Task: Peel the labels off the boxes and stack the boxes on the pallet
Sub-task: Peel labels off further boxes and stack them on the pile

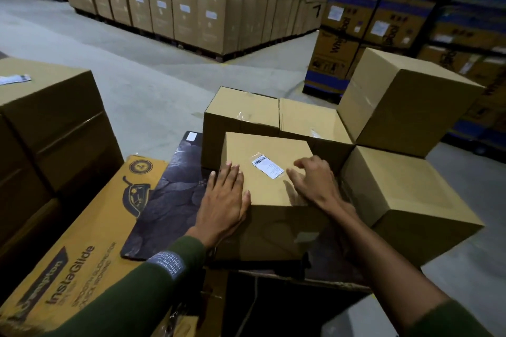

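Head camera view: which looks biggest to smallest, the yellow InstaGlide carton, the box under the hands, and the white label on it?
1. Yellow InstaGlide carton, though nearness to the camera inflates it.
2. Box under the hands.
3. White label, by far the smallest.

Both arms wear dark green long sleeves; the left sleeve (164,276) carries a small patch of pale printed text near the cuff (too fine to read), while the right sleeve (449,320) looks plain.
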A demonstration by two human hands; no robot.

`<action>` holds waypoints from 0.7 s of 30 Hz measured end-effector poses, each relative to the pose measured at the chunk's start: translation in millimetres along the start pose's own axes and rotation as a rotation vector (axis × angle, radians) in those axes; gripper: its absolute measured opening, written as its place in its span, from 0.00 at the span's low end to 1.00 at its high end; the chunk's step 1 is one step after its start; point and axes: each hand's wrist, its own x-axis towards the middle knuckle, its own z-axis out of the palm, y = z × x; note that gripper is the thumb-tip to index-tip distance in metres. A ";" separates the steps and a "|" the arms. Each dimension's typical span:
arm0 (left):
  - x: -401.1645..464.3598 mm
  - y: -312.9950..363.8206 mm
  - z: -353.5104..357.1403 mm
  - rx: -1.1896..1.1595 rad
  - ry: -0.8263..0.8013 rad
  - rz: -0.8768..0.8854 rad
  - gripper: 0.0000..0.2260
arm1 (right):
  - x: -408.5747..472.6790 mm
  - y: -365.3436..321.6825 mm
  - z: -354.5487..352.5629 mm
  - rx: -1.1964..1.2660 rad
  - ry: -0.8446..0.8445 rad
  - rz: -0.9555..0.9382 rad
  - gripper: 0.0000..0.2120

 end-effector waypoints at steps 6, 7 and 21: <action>-0.9 0.9 1.7 0.057 -0.010 -0.021 0.26 | 45.8 -34.4 12.9 0.006 -0.222 -0.002 0.24; -1.3 1.2 1.8 0.055 -0.007 -0.024 0.27 | 50.0 -35.8 16.8 -0.033 -0.246 0.000 0.25; -7.0 3.7 2.6 0.045 -0.023 -0.041 0.27 | 66.1 -56.1 -3.4 0.040 -0.521 0.194 0.26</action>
